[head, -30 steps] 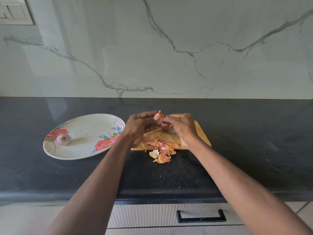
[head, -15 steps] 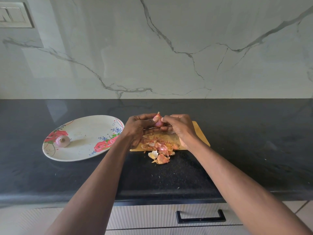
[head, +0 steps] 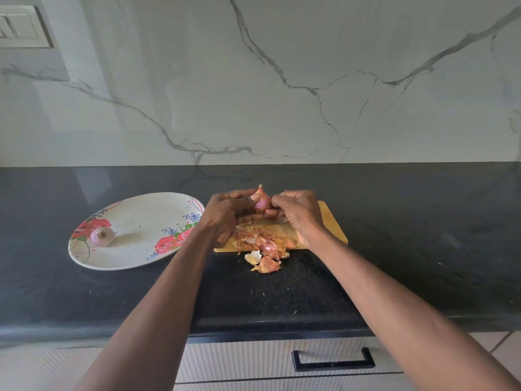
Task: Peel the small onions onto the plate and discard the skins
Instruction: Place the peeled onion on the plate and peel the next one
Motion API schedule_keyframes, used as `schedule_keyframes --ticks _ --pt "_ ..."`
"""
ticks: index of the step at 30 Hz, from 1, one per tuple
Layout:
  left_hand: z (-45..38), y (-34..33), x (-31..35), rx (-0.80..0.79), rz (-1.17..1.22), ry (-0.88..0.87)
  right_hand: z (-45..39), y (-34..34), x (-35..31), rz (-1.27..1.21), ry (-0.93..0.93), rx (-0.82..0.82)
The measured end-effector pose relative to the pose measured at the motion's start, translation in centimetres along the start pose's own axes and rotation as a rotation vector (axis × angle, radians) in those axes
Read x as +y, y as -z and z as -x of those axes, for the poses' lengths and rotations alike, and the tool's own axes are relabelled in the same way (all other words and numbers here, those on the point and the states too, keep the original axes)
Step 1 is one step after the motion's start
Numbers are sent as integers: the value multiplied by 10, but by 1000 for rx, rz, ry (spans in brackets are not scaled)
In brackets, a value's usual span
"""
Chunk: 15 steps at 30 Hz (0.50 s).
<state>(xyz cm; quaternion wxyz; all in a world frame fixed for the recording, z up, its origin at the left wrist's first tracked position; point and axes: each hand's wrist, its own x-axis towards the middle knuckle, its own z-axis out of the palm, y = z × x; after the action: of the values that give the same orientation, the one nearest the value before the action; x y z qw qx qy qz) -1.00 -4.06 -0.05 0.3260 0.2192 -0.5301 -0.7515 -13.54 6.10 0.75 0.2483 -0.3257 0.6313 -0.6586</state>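
Both hands, left hand and right hand, pinch a glossy pink teardrop onion above papery skins on the wooden board.

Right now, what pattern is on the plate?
The plate is white with red roses, green leaves and small blue flecks round the rim, clearest in the head view.

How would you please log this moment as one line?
step: peeling | left hand: holds onion | right hand: pinches its skin | plate: one peeled onion | skins: on board, counter
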Motion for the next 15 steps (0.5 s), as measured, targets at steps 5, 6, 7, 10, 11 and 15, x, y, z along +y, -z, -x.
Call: schedule_keyframes --ticks 5,6,7,10,11,15 --pt "-1 0 2 65 32 -6 -2 -1 -2 -39 -35 -50" --pt "-3 0 2 86 38 -4 -1 -1 -2 -25 -17 -51" --pt "-3 0 2 106 39 2 -1 -1 -2 -11 0 -55" --pt "-5 0 2 149 30 18 0 -1 -1 35 32 -87" --pt "-5 0 2 148 28 17 0 -1 0 48 34 -89" --pt "-5 -1 0 114 7 24 1 -3 1 141 62 -72"
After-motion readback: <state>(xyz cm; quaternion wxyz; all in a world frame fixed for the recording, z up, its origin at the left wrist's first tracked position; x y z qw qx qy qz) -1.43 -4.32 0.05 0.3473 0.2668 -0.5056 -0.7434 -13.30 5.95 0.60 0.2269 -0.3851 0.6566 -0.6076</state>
